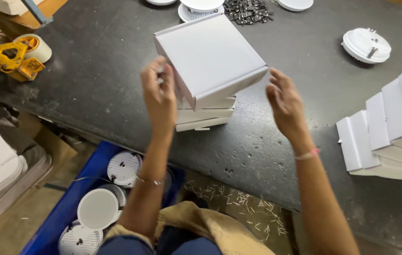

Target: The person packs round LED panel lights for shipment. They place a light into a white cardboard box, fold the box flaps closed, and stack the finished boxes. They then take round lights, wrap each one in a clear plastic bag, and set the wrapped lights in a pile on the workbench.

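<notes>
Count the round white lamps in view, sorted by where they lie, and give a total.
Round white lamps on the dark table: 4 (one at, three cut by the top edge)
Round white lamps in the blue plastic crate: 3 (one at)
Total: 7

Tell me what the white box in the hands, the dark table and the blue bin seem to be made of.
White box: probably thin matte cardboard, given its sharp folded edges and flap.
Table: dark grey, speckled and scuffed, with a dull sheen; perhaps stone or a hard laminate, hard to tell.
Blue bin: likely moulded plastic, smooth and evenly coloured.
</notes>
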`<state>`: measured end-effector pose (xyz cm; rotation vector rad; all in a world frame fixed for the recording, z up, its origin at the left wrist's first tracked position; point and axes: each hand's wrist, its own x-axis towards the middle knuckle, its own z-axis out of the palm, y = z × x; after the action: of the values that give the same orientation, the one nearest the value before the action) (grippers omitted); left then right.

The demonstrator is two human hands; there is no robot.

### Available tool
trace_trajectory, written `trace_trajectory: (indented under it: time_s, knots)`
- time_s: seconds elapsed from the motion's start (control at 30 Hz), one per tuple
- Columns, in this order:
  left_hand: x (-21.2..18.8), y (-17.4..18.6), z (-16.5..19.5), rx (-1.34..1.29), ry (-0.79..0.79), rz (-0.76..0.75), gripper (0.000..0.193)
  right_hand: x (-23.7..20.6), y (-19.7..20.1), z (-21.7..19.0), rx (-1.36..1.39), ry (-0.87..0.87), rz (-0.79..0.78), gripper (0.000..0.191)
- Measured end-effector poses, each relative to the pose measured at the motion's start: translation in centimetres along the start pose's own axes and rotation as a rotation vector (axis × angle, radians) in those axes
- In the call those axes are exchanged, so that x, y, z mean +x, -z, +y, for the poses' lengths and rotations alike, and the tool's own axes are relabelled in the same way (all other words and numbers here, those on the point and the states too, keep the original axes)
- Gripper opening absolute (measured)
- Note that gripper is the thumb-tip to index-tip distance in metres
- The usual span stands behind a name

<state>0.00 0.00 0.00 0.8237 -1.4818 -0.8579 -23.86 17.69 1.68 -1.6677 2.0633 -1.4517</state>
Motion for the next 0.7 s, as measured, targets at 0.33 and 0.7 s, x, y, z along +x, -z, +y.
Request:
trace_trajectory:
  time_s: [0.33, 0.7]
  knots:
    - [1.6, 0.8, -0.2, -0.352, 0.194, -0.163, 0.086, 4.0, -5.3, -2.0, 0.674, -0.331, 0.111, 0.060]
    - [-10.2, -2.5, 3.4, -0.512, 0.408, -0.726, 0.087, -15.5, 5.6, -1.2, 0.755, -0.370, 0.514, 0.067]
